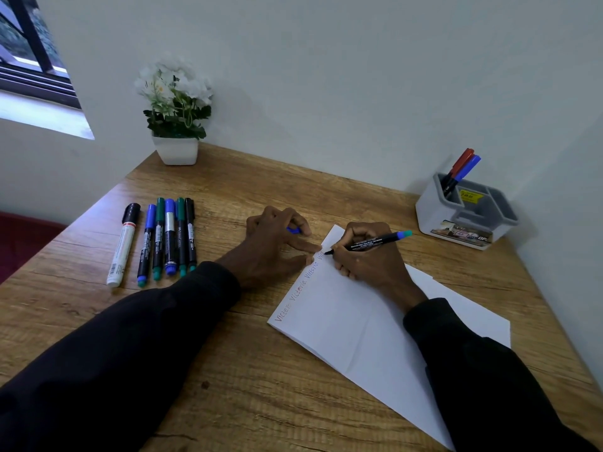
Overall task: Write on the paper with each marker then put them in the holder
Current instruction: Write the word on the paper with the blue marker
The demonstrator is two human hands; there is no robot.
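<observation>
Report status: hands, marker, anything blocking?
Right hand grips marker, tip on paper. Left hand holds blue cap, fingertips at paper edge. Holder has two markers; six markers on table. Nothing blocking holder.

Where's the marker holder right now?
In the head view, the holder stands at the desk's far right, near the wall, just beyond the right hand and the paper.
</observation>
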